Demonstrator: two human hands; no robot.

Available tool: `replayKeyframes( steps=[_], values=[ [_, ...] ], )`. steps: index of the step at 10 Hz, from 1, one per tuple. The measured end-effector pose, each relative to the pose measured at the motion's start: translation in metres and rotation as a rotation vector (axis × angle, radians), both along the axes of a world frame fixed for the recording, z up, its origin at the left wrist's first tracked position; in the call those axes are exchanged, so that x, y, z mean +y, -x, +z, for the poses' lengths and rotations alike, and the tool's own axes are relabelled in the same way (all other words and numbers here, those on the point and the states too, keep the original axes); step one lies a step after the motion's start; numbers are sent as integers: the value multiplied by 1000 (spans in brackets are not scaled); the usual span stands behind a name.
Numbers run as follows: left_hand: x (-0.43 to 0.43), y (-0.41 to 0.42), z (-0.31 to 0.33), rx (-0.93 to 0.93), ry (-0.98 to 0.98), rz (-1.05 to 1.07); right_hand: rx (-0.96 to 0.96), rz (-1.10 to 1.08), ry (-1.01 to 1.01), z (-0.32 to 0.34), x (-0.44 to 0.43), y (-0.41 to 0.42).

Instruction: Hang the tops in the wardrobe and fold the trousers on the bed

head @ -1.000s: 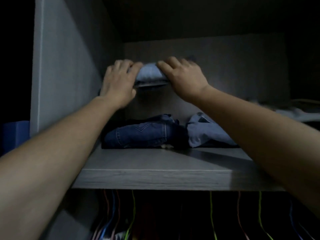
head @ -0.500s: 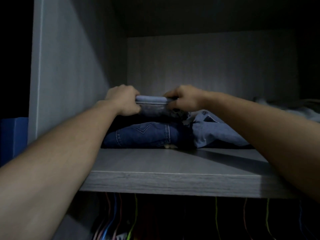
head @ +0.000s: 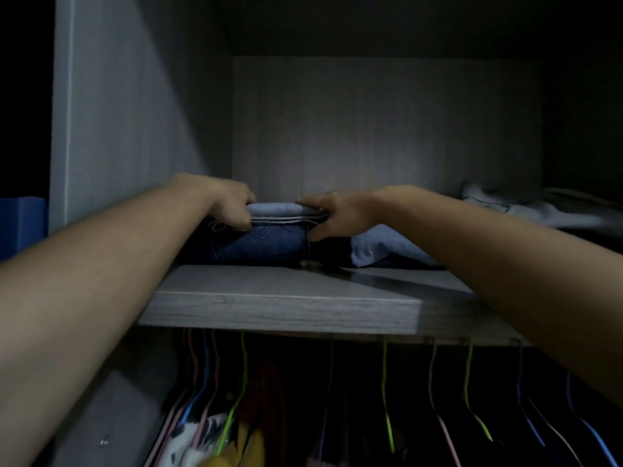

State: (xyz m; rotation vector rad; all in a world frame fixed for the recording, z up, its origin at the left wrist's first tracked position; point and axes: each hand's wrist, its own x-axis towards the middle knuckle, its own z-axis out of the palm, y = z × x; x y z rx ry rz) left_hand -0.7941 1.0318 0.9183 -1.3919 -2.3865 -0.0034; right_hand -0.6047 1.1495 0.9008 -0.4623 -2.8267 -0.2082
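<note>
Folded trousers [head: 274, 213] have dropped onto dark jeans [head: 261, 246] on the shelf [head: 279, 310].

No text, label, brand name, number or sign can be read.

The only marks present are stitching. Pale parallel seam lines run along the front edge of the folded trousers [head: 274, 214], between the fingers [head: 243, 220]. A short angled line of pale pocket stitching shows on the dark blue jeans [head: 259, 246], directly below the fingers. Neither mark forms a character. The scene is dim, and any finer print on the fabrics is too small and too dark to tell.
</note>
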Motion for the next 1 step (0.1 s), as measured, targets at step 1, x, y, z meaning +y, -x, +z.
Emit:
replayKeyframes(
  steps=[1],
  values=[
    [-14,-13,13,142,-79,57,79,-40,-120,18,-5,-33]
  ],
)
